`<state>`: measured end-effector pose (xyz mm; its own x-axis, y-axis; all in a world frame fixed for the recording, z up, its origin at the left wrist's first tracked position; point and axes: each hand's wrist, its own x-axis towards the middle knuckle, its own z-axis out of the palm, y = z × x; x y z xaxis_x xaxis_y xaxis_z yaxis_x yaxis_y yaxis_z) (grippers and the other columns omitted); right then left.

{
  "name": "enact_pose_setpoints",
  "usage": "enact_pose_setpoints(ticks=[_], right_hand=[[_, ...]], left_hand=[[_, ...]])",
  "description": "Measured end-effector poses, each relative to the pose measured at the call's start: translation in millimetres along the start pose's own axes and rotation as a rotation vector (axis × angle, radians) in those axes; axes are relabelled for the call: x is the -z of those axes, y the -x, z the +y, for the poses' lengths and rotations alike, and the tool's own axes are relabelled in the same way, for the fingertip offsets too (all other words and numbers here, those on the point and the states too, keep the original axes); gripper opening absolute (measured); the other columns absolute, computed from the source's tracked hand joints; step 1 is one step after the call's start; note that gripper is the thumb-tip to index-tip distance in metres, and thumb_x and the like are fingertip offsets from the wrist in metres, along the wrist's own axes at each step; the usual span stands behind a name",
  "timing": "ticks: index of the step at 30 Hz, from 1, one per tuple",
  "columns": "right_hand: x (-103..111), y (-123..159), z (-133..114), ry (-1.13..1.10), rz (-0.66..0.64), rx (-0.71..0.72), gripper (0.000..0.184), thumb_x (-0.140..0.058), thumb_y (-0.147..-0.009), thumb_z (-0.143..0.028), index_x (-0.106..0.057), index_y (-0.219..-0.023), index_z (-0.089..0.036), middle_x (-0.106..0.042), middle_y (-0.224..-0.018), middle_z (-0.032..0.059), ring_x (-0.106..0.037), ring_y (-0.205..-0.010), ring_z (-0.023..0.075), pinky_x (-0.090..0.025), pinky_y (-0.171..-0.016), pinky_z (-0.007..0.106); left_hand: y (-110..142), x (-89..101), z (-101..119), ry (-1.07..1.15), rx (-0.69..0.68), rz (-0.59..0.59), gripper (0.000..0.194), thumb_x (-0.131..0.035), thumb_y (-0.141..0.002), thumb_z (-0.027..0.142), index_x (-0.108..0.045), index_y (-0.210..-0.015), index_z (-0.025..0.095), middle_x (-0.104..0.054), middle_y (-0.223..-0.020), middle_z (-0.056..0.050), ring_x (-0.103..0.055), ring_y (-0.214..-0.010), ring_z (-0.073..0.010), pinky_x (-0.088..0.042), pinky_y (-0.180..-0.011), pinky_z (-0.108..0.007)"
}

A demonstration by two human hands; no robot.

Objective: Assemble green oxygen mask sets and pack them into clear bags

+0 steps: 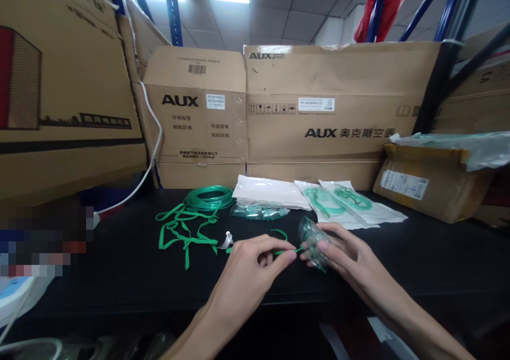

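My right hand [346, 247] grips a clear, green-tinted plastic face mask [307, 231] above the front of the black table. Between thumb and fingers, my left hand [253, 261] pinches a thin green elastic strap [281, 233]. One end of that strap reaches the mask's edge, and another part curls up behind the left fingers. Just beyond the left hand lies a small metallic-looking strip [227, 240]. A loose tangle of green straps [187, 237] spreads on the table to the left. Several clear masks [260, 211] lie in a row farther back.
A coil of green tubing [209, 197] sits at the back. Beside it are a stack of white pouches [271, 190] and packs of coiled tubing [353, 198]. A taped carton [424, 182] stands right. Large cardboard panels [338, 91] wall the back; a white cable [153, 152] hangs left.
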<state>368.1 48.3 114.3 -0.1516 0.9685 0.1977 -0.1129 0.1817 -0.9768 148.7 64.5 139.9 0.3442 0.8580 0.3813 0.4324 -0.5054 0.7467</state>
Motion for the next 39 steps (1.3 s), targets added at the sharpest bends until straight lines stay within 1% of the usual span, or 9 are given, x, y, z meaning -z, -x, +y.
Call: enact_pose_setpoints(ticks=[9,13,16,19,21,25,29,34,39], right_hand=[[-2,3,-4,-0.016,0.001,-0.031,0.045,-0.071,-0.092,-0.046,-0.056,-0.129,-0.024,-0.076,-0.113,0.0085,-0.073,-0.110,0.0276,-0.049,-0.107,0.046],[-1,4,-5,-0.002,-0.053,-0.015,0.039,-0.069,-0.095,-0.044,-0.057,-0.127,-0.026,-0.074,-0.116,0.0078,-0.073,-0.108,0.0251,-0.051,-0.104,0.043],[0,4,-3,0.070,-0.062,0.017,0.035,-0.072,-0.092,-0.043,-0.059,-0.121,-0.028,-0.071,-0.119,0.0054,-0.070,-0.109,0.0215,-0.053,-0.099,0.036],[2,1,-2,0.152,-0.060,0.049,0.032,-0.080,-0.086,-0.040,-0.062,-0.110,-0.029,-0.070,-0.110,0.0007,-0.068,-0.103,0.0176,-0.054,-0.089,0.029],[3,-1,-3,0.183,-0.088,0.058,0.030,-0.083,-0.083,-0.037,-0.063,-0.104,-0.028,-0.069,-0.108,-0.0007,-0.067,-0.103,0.0169,-0.053,-0.090,0.029],[4,-2,-5,0.190,-0.203,0.042,0.025,-0.084,-0.082,-0.029,-0.066,-0.100,-0.028,-0.066,-0.123,0.0003,-0.061,-0.122,0.0194,-0.046,-0.103,0.032],[6,-1,-4,0.126,-0.270,0.067,0.024,-0.083,-0.083,-0.022,-0.067,-0.099,-0.029,-0.064,-0.120,-0.0012,-0.059,-0.122,0.0174,-0.047,-0.100,0.029],[7,-2,-5,0.213,-0.226,0.095,0.020,-0.083,-0.082,-0.022,-0.069,-0.095,-0.030,-0.066,-0.119,-0.0015,-0.060,-0.119,0.0174,-0.048,-0.099,0.028],[7,2,-12,0.491,-0.187,0.115,0.010,-0.076,-0.086,-0.023,-0.071,-0.094,-0.029,-0.067,-0.129,0.0006,-0.062,-0.119,0.0214,-0.049,-0.102,0.034]], left_hand=[[0,-1.1,-1,0.005,0.016,0.004,0.018,-0.067,-0.093,0.036,-0.082,-0.096,0.028,-0.075,-0.083,0.003,-0.054,-0.067,-0.0149,-0.040,-0.067,-0.026],[-1,-1.4,0,0.005,0.012,0.013,0.017,-0.067,-0.092,0.035,-0.082,-0.094,0.028,-0.073,-0.078,0.004,-0.053,-0.065,-0.0143,-0.039,-0.065,-0.026],[0,-1.8,-1,-0.005,0.027,0.015,0.016,-0.068,-0.091,0.035,-0.082,-0.092,0.029,-0.066,-0.067,0.005,-0.047,-0.060,-0.0133,-0.036,-0.059,-0.026],[1,-2.6,-4,-0.043,0.040,0.046,0.013,-0.070,-0.090,0.035,-0.082,-0.092,0.031,-0.059,-0.061,0.006,-0.046,-0.058,-0.0132,-0.035,-0.058,-0.026],[2,-3.3,-5,-0.073,0.018,0.075,0.012,-0.071,-0.090,0.033,-0.082,-0.093,0.032,-0.062,-0.064,0.006,-0.051,-0.060,-0.0135,-0.038,-0.061,-0.026],[3,-5.1,-7,-0.135,-0.058,0.101,0.012,-0.072,-0.090,0.026,-0.082,-0.093,0.033,-0.066,-0.069,0.005,-0.055,-0.063,-0.0140,-0.042,-0.066,-0.027],[3,-6.2,-7,-0.168,-0.036,0.125,0.009,-0.074,-0.090,0.026,-0.080,-0.090,0.032,-0.061,-0.070,0.005,-0.054,-0.061,-0.0133,-0.042,-0.064,-0.027],[3,-6.9,-7,-0.181,-0.061,0.125,0.008,-0.075,-0.091,0.023,-0.076,-0.088,0.030,-0.063,-0.075,0.006,-0.055,-0.065,-0.0136,-0.043,-0.067,-0.027],[4,-10.1,-12,-0.246,-0.246,0.118,0.013,-0.071,-0.092,0.012,-0.068,-0.089,0.024,-0.069,-0.094,0.006,-0.059,-0.080,-0.0152,-0.045,-0.074,-0.028]])
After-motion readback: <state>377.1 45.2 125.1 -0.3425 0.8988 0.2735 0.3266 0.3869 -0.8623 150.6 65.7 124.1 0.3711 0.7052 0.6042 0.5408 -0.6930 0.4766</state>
